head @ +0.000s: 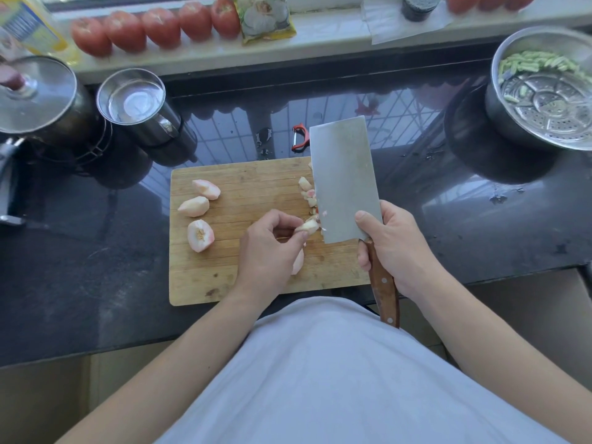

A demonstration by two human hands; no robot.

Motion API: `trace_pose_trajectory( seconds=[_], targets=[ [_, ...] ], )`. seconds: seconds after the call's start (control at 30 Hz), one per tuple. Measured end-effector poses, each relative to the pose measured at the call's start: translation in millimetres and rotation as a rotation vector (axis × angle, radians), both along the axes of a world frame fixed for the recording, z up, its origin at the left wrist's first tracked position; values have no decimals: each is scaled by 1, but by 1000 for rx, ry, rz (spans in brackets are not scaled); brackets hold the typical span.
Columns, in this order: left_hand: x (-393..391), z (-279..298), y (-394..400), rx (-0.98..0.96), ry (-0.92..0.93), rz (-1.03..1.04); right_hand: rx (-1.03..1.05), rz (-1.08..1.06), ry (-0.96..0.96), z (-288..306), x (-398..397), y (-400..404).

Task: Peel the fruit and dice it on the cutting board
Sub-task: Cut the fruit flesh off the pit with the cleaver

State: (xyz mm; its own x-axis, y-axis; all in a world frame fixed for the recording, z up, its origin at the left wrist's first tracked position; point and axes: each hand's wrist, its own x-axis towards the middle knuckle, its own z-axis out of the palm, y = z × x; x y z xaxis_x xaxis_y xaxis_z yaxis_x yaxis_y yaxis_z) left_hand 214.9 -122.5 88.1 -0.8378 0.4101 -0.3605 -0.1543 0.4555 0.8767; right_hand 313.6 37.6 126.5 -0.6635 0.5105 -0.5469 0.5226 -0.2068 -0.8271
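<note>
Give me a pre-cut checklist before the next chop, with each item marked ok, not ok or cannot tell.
1. Right hand grips the cleaver handle: ok.
2. Left hand pinches the fruit piece beside the blade: ok.
3. Left fingertips clear of the edge: cannot tell.
4. Piece lying on the cutting board: cannot tell.
5. Three peeled wedges waiting at the board's left: ok.
6. Peeler off the board: ok.
</note>
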Motion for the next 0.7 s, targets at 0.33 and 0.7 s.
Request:
trace_pose_trajectory(
  seconds=[0.33, 0.7],
  targets=[
    [1, 3, 1, 11, -19, -1, 12, -5, -4, -2, -1, -2],
    [4, 3, 1, 32, -19, -10, -15, -3, -4, -2, 2, -3]
  ],
)
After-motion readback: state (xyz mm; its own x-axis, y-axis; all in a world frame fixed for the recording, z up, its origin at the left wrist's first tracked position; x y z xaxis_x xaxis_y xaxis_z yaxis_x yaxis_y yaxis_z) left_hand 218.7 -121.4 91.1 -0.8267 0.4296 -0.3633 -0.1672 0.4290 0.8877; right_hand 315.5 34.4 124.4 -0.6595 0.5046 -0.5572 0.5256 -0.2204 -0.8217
